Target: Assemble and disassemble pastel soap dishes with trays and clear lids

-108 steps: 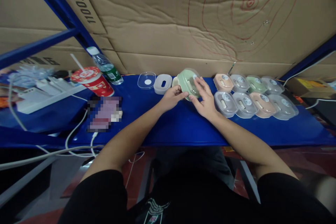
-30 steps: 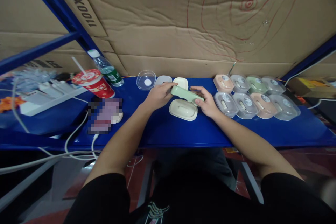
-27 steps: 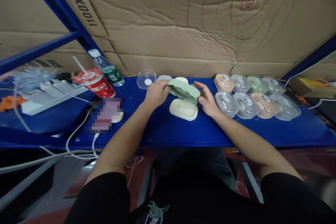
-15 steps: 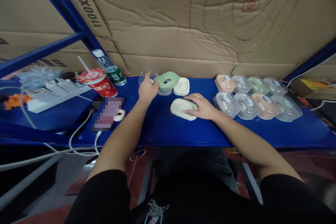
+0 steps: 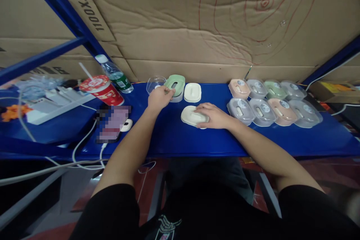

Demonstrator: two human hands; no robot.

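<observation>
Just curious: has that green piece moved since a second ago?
Yes. The green piece went left and back, from above the cream tray to beside the clear lid.

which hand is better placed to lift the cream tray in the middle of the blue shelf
Right. The right hand already lies on the cream tray, fingers draped over its top. The left hand is further back, touching the green piece stacked beside the clear lid, so it looks busy.
</observation>
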